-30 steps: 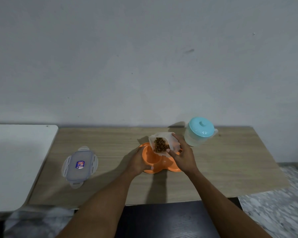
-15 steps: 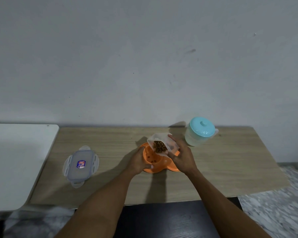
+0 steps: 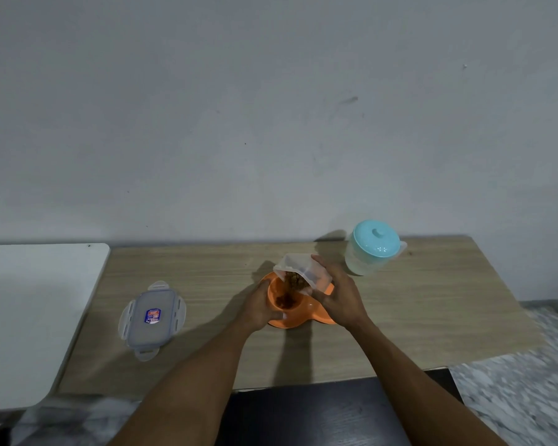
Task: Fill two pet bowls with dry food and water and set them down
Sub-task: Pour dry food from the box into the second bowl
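Note:
An orange double pet bowl (image 3: 316, 317) sits mid-table. My left hand (image 3: 259, 306) grips its left rim. My right hand (image 3: 342, 296) holds a clear plastic food container (image 3: 298, 268) tipped steeply over the left bowl. Brown dry food (image 3: 286, 300) spills from it into that bowl. The right bowl is mostly hidden under my right hand. A clear pitcher with a teal lid (image 3: 372, 247) stands at the back right of the table.
The container's clear lid (image 3: 152, 318) with a blue label lies flat on the left of the wooden table (image 3: 432, 317). A white table (image 3: 29, 300) adjoins on the left. The wall runs close behind. Patterned floor shows at the right.
My right hand has tipped the container further down and left. Dry food has begun falling into the left bowl. My left hand stays on the rim.

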